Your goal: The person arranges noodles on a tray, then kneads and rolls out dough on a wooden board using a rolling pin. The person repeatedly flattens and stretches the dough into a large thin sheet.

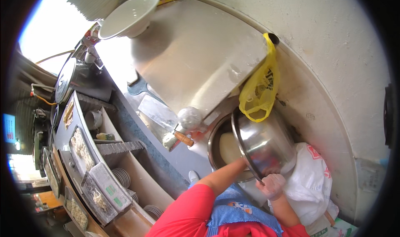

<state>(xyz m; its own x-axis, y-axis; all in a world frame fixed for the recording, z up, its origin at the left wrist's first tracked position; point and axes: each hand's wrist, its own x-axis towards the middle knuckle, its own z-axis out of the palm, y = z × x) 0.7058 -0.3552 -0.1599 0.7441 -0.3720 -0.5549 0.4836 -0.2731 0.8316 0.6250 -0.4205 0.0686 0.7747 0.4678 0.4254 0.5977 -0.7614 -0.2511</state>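
A large steel bowl (268, 141) is tipped on its side, its opening facing left. My right hand (271, 186), apparently in a thin clear glove, is closed on the bowl's lower rim. From the lower edge my left forearm (227, 176) reaches into the mouth of the tipped bowl, whose rim hides the hand and fingers. Beneath and to the left stands a second steel bowl (213, 147) with a pale, smooth mass (228, 147) inside, which looks like dough. Whether my left hand touches that mass cannot be seen.
A yellow plastic bag (262, 89) hangs at the corner of the steel worktop (208, 45). A wood-handled scraper (184, 138) and a round metal piece (189, 117) lie nearby. White sacks (308, 170) stand right, against the wall. Shelves with stacked plates (121, 177) are left.
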